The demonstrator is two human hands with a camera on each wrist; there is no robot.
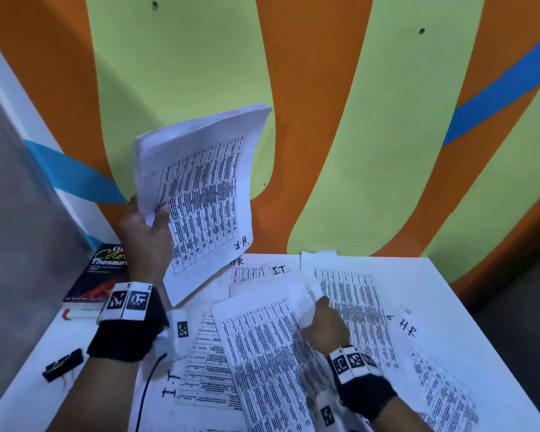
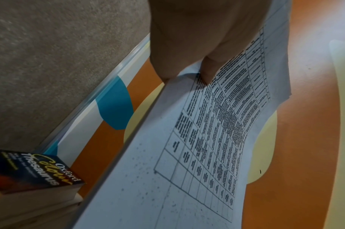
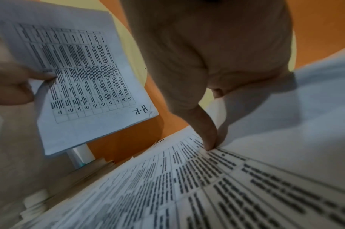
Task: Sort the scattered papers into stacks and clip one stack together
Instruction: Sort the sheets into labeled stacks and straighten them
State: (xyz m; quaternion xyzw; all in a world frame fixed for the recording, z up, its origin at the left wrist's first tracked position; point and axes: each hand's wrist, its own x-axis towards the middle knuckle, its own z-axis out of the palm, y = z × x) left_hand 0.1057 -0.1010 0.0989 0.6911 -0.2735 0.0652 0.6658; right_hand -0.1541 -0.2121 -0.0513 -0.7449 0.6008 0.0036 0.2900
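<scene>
— Sorting, mid-way? Left hand (image 1: 145,232) grips the H.R stack (image 1: 200,194) upright.
— Yes. Right hand (image 1: 325,325) pinches a loose sheet's (image 1: 262,353) corner just ahead of its wrist. I'd read its mark next, then add it or set it aside.
— Binder clip (image 1: 63,364)?
— Untouched, outside the left wrist.

Held stack (image 1: 200,188): thin matt white paper, printed tables, sheets flexed. Loose sheets (image 1: 353,307) on table (image 1: 443,294), same matt paper; tabletop looked smooth, white. Book (image 1: 100,272) at 9 o'clock: glossy dark cover. Clip (image 1: 63,364) at 8 o'clock: black, slight sheen. Wrist bands (image 1: 128,335): black cloth, matt. Wall (image 1: 325,88): smooth, painted.
</scene>
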